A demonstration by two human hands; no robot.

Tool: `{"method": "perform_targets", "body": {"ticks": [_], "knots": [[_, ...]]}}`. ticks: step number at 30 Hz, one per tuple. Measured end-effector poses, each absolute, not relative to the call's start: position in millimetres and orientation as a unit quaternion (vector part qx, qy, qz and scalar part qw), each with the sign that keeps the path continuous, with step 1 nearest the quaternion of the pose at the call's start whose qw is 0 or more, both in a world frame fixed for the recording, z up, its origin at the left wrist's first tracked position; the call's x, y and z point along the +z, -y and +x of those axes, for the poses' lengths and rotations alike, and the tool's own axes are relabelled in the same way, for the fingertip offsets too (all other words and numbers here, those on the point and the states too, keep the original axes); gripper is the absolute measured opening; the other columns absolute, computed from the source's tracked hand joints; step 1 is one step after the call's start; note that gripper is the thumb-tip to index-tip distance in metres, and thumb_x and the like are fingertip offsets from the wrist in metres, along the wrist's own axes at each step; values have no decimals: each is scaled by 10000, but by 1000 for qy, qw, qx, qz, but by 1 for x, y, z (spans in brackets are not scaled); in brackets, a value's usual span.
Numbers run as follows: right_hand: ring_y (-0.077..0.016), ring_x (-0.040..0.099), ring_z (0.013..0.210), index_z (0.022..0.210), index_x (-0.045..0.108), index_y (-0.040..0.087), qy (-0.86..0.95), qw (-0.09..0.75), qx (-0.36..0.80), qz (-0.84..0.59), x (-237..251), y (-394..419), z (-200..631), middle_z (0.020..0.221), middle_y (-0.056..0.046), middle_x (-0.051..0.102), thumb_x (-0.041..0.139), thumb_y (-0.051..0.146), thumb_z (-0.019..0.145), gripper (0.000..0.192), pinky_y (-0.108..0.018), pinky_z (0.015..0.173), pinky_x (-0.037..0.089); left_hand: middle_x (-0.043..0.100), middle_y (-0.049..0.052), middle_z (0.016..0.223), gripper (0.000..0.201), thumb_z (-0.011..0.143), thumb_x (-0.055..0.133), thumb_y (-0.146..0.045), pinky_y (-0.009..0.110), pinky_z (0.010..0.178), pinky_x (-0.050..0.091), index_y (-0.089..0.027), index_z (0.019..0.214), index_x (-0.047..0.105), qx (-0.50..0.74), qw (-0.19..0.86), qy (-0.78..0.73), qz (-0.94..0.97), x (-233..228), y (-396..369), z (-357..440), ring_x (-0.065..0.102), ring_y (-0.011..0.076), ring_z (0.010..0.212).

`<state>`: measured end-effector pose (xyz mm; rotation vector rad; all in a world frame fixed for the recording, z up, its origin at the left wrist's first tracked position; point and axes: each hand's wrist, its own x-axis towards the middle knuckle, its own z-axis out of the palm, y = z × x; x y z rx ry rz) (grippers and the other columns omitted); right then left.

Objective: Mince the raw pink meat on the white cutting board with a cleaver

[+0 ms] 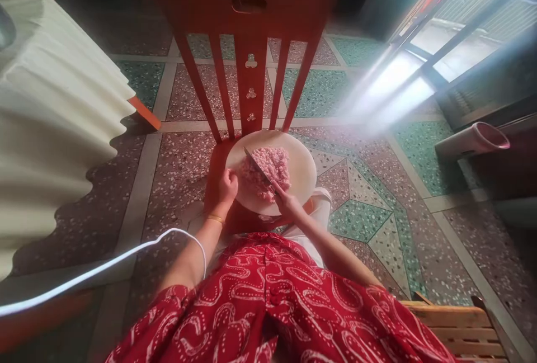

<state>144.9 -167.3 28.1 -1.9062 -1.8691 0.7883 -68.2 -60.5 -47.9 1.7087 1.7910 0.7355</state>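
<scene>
A round pale cutting board [300,156] lies on the seat of a red wooden chair. Pink minced meat [274,164] is heaped in the middle of it. My right hand [287,204] is closed round the handle of a kitchen knife [259,167]. The blade points away and to the left, lying across the left part of the meat; its thin upper edge faces me. At the board's left rim, my left hand [229,185] is closed with the fingers curled against the edge. Some of its fingertips are hidden.
The chair's slatted back [251,78] rises behind the board. A cloth-covered table [54,128] stands on the left, and a white cable [104,265] runs past my left arm. A bin [470,142] stands right, near a bright doorway. Behind me at right is a slatted wooden seat [457,324].
</scene>
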Motion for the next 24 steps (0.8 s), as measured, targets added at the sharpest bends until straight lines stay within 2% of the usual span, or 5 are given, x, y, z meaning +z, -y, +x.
{"method": "perform_targets", "body": {"ticks": [3,10,16,19,24], "knots": [[-241,691,939,1452,392,252,642,146,300,-690,36,173,151,1083,-77,718,439,285,952,503,-332,821,526,659,117,1041,270,886,340,-221,280,871,452,-146,1047,543,325,271,-672,608,-58,58,-63,620,188,983],[-207,603,1146,1453,386,180,652,358,188,-642,67,167,151,1295,-95,612,400,296,955,511,-298,943,479,661,128,935,261,902,332,-245,342,807,456,-155,1011,551,349,196,-648,648,-86,60,-52,631,227,873],[-245,703,904,1441,404,252,646,164,260,-699,3,165,157,1031,-68,734,452,292,942,503,-321,786,530,653,144,859,232,854,389,-223,391,776,458,-143,982,565,332,171,-626,685,-94,51,-51,627,268,823],[-244,687,962,1461,365,264,638,166,261,-705,-1,165,160,1071,-63,721,461,323,942,531,-306,810,515,650,155,856,245,843,388,-210,409,779,455,-131,995,564,331,176,-617,692,-95,46,-51,624,282,826],[-229,640,1036,1353,514,217,615,210,248,-718,-2,161,184,1166,-95,671,464,410,924,473,-328,904,479,656,148,893,247,864,371,-227,390,801,459,-139,1006,554,362,175,-597,694,-91,47,-50,624,256,851]]}}
